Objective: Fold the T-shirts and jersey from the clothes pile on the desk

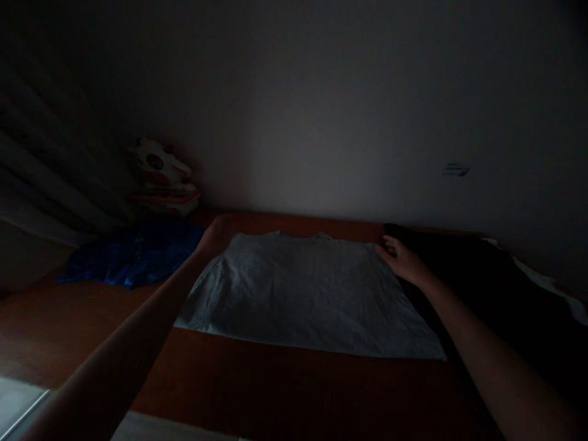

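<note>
A light grey piece of clothing lies spread out on the brown wooden surface, with small creases across it. At its far left corner is my left hand, whose fingers are dark and blurred, so their grip cannot be made out. My right hand rests at the far right corner, fingers apart and slightly bent, the thumb side touching the grey cloth's edge. Beneath and beside this hand lies a black cloth.
A crumpled blue cloth lies on the left of the wooden surface. Behind it, a white and red cow-like figure stands against the wall. A pale curtain hangs at the far left. The room is dim.
</note>
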Action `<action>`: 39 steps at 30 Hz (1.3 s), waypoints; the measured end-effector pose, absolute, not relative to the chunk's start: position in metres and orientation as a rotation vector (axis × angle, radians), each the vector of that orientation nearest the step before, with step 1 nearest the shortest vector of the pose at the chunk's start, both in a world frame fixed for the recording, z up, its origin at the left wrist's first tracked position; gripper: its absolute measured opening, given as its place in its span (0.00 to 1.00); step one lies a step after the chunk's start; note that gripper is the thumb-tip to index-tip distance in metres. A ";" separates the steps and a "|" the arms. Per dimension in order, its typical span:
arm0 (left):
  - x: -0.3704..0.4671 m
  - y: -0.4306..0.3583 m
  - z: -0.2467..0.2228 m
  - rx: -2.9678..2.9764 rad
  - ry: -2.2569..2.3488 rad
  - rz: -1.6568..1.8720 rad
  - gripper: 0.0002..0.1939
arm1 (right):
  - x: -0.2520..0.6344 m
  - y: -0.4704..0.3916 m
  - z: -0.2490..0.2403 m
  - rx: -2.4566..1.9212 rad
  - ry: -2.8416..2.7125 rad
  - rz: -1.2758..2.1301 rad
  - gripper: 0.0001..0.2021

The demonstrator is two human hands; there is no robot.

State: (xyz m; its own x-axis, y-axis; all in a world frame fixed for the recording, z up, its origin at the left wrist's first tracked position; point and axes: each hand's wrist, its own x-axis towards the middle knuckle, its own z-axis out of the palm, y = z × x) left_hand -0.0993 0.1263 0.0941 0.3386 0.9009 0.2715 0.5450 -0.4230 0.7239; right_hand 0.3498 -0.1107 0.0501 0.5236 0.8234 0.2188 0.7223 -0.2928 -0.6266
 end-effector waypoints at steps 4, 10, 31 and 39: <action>-0.122 0.040 0.051 2.519 0.957 0.546 0.19 | 0.310 -0.181 0.020 -2.031 -1.644 0.106 0.25; -0.208 -0.022 0.038 2.917 0.710 0.261 0.18 | 0.291 -0.278 0.006 -2.114 -1.881 0.066 0.30; -0.298 -0.026 0.050 2.982 0.778 0.410 0.21 | 0.277 -0.358 0.022 -1.913 -2.099 0.034 0.12; -0.138 -0.031 0.048 2.855 0.907 0.418 0.27 | 0.190 -0.230 0.053 -1.939 -1.884 0.240 0.24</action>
